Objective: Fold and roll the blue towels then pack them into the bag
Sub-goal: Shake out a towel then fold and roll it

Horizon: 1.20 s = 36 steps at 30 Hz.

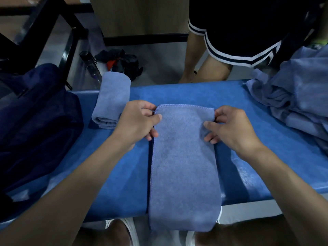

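A folded blue towel [184, 166] lies as a long strip across the middle of the blue tabletop [257, 157], running from far to near, with its near end hanging over the near edge. The left hand [136, 119] holds the strip's far left corner, and its fingers [156, 118] are curled, with the thumb on top of the cloth pinching the edge. The right hand [232, 126] holds the far right corner in the same way, its fingers [211, 125] pinching the cloth with the thumb on top. Both forearms reach in from the near side.

A rolled towel [111, 98] lies on the far left part of the tabletop, just beside the left hand, its far end over the far edge. The dark navy bag [35, 112] sits at the left end. A loose pile of towels [298, 96] is heaped at the right end.

Beyond the far edge stands another person [239, 32] in dark shorts with white stripes. On the floor to the far left lie a bottle [90, 64] and a heap of dark clothes [122, 63].
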Available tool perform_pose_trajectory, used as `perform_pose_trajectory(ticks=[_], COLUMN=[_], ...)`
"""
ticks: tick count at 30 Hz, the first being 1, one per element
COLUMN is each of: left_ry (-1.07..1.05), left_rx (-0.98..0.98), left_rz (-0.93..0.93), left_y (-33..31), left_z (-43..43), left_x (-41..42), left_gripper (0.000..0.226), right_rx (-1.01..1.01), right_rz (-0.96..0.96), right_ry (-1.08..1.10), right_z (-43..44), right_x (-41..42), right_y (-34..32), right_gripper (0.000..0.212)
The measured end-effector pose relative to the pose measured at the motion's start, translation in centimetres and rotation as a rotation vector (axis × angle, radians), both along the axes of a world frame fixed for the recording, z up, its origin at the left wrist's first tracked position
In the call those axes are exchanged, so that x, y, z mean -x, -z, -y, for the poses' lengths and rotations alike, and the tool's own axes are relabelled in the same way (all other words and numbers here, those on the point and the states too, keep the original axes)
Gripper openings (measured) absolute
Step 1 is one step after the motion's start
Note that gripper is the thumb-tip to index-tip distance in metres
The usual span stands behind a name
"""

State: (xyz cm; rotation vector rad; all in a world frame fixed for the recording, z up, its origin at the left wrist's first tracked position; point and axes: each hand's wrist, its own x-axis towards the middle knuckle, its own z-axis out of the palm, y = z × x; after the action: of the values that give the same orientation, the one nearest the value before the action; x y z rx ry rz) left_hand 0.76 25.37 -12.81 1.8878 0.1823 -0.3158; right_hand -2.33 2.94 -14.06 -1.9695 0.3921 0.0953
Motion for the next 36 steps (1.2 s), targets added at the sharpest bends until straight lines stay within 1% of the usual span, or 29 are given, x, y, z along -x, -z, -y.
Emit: perform_pose_trajectory(ticks=[2,4,7,10,13,15,18,20,23,26,29,33,36], left_ry=[-0.001,-0.011,0.049,0.184,0.302,0.357,0.423,0.472,0.549,0.598,0.601,0.651,0.681], left_rx=[0.032,0.045,0.013,-0.01,-0.072,-0.133,-0.197,-0.247,-0.348,-0.421,-0.472,-0.541,-0.568], left_rz=[0.005,0.052,0.125,0.184,0.251,0.294,0.35,0.391,0.434,0.444,0.425,0.45,0.461], left_y=[-0.2,-0.3,0.0,0.4,0.6,0.8,0.8,0.6,0.7,1.1,1.7,1.8,1.4], left_z=[-0.1,-0.2,-0.4,-0.6,-1.1,-1.5,-1.9,-2.1,-2.1,-2.3,-2.7,-3.0,-3.1], left_x=[0.1,0.1,0.2,0.7,1.1,1.3,1.7,1.9,1.9,1.7,1.6,1.6,1.8], left_gripper=[0.012,0.008,0.011,0.022,0.022,0.019,0.026,0.029,0.032,0.028,0.024,0.018,0.015], right_rx=[-0.061,-0.128,-0.177,-0.113,-0.063,0.048,0.295,0.401,0.503,0.529,0.53,0.572,0.618], right_rz=[0.013,0.042,0.082,0.127,0.184,0.265,0.414,0.432,0.41,0.39,0.391,0.398,0.387], right_ry=[0.023,0.025,-0.026,-0.098,-0.149,-0.24,-0.385,-0.444,-0.495,-0.532,-0.552,-0.563,-0.586], right_z=[-0.1,-0.1,0.1,0.4,1.0,1.3,1.8,2.3,2.6,3.0,3.3,3.1,3.2], right_x=[0.0,0.0,0.0,0.1,0.5,0.9,1.3,1.5,1.9,2.2,2.5,2.9,2.9], right_y=[-0.2,-0.5,-0.5,-0.4,0.0,0.4,1.1,1.5,1.9,2.0,1.8,1.0,0.9], right_gripper=[0.015,0.02,0.022,0.011,0.018,0.021,0.023,0.02,0.019,0.014,0.01,0.021,0.016])
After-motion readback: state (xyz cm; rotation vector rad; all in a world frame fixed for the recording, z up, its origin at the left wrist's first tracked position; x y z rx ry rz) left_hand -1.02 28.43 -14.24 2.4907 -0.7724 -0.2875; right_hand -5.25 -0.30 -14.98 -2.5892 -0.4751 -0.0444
